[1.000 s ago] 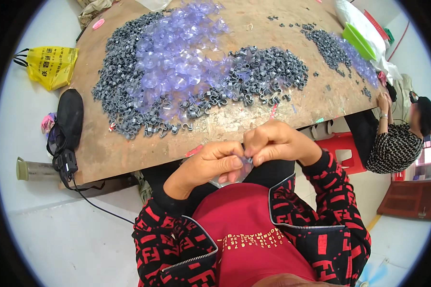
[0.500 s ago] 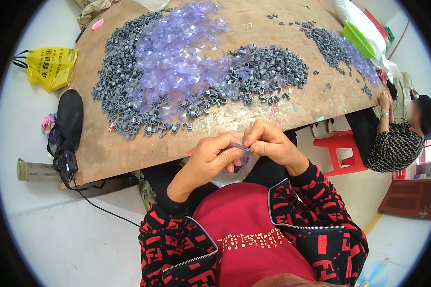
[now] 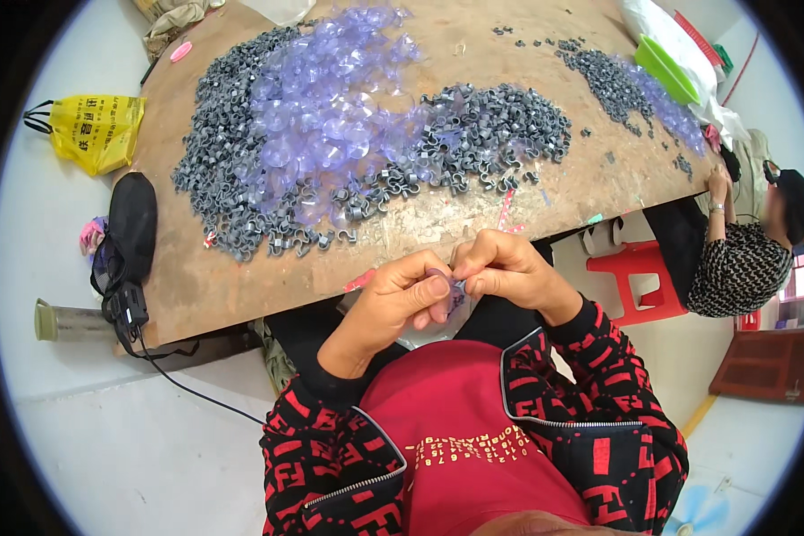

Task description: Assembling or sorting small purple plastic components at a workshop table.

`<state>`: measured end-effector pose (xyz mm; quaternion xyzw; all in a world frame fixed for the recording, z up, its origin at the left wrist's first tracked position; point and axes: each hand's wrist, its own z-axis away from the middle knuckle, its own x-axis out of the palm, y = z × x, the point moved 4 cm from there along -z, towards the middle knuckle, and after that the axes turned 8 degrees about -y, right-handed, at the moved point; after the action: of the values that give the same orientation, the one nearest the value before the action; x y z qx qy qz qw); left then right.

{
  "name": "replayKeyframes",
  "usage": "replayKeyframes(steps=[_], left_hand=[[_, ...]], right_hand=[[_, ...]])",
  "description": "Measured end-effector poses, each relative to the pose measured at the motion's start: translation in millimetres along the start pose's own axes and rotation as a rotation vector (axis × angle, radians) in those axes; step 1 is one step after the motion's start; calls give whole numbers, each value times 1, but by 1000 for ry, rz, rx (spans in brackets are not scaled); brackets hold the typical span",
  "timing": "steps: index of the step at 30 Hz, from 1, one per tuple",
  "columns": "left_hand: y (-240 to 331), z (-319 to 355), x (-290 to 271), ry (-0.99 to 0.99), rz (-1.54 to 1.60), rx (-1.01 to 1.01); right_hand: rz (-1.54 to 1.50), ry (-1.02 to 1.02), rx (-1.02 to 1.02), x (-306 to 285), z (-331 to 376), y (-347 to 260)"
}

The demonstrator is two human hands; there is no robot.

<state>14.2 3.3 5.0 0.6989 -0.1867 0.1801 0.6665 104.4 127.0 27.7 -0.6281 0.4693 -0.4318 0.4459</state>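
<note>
In front of my chest, near the table's front edge, my left hand (image 3: pixel 391 302) pinches a clear purplish suction cup (image 3: pixel 457 293) between thumb and fingers. My right hand (image 3: pixel 516 275) meets it from the right, thumb and index finger closed at the cup's top. Whatever small part sits in that right pinch is mostly covered by the fingertips. Beyond my hands lies a heap of clear purplish suction cups (image 3: pixel 308 116). Grey plastic clips (image 3: pixel 219 147) surround its left and near sides, and more grey clips (image 3: pixel 505 134) are piled to its right.
The wooden table (image 3: pixel 214 295) carries a second heap of clips (image 3: pixel 607 85) and a green basin (image 3: pixel 665 71) at far right. A black pouch (image 3: pixel 134 223) and yellow bag (image 3: pixel 96 132) are at left. Another person (image 3: pixel 746 259) sits right, beyond a red stool (image 3: pixel 630 277).
Both hands stay together at the suction cup, with only slight finger shifts. The cup shows a little less between the fingers. The whole view has shifted slightly.
</note>
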Motion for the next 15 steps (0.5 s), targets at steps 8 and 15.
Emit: replayKeyframes(steps=[8,15], left_hand=[[5,-1,2,190,-257,160],[-29,-1,6,238,38,106]], right_hand=[[-1,148,2,-4,4,11],[-100,172,110,-4,25,35]])
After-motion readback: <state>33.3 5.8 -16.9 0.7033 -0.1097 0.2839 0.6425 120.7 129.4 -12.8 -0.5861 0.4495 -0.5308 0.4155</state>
